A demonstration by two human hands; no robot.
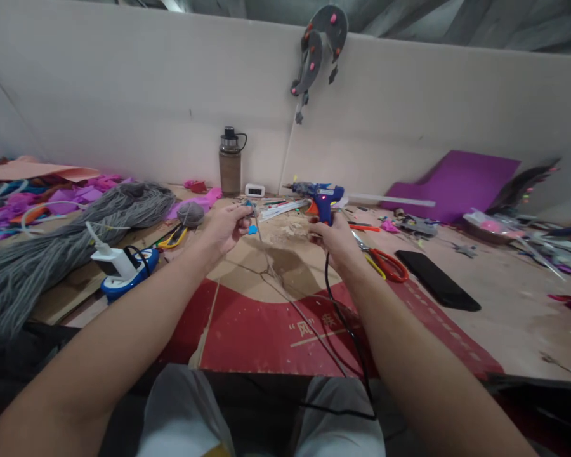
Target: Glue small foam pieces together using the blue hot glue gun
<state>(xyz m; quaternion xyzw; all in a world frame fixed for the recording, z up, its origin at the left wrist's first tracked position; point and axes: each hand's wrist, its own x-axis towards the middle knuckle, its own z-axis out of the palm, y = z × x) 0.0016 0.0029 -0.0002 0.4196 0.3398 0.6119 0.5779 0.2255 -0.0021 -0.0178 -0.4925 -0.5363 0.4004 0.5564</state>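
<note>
My right hand (334,238) is wrapped round the handle of a blue hot glue gun (327,195), its nozzle pointing left and a small red light showing. A long translucent glue stick (394,200) juts from its rear, and a black cord (330,285) hangs below. Left of the nozzle, my left hand (227,228) pinches a small blue piece (249,205), partly covered by the fingers. From those fingertips a strand of grey yarn (265,254) trails down over the red and brown board. A bright blue scrap (252,229) shows just beneath them.
Grey yarn (124,209) and a power strip (133,279) with a white charger lie left. A bottle (231,162) and small clock (255,190) stand behind. Scissors (390,265), a black phone (436,279) and purple sheet (452,184) are right. A decorated grey crescent (335,28) hangs above.
</note>
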